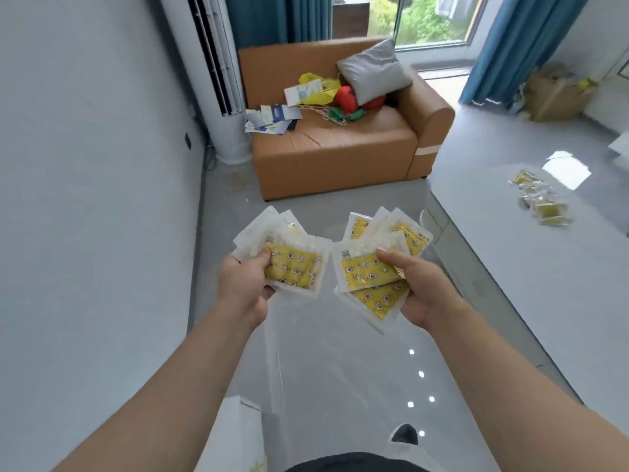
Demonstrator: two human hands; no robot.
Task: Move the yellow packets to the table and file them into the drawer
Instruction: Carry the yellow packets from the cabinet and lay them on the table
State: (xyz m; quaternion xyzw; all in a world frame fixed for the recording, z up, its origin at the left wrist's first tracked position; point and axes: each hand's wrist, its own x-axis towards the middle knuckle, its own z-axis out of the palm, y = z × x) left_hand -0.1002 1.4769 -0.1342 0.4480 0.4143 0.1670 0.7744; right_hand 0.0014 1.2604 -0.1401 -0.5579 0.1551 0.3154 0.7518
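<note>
The left hand (245, 277) grips one fan of yellow packets (292, 264), and a looser fan (371, 267) is pinched in the right hand (422, 291), both over the floor. Press the thumbs down firmly, as the lowest right packets look ready to slip, and carry both rightward to the table (510, 260), beside the pile (541, 199) lying there.

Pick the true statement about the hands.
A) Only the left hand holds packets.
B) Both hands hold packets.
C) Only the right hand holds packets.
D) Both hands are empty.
B: the left hand and the right hand each grip a fanned bunch of yellow packets, thumbs on top.
</note>
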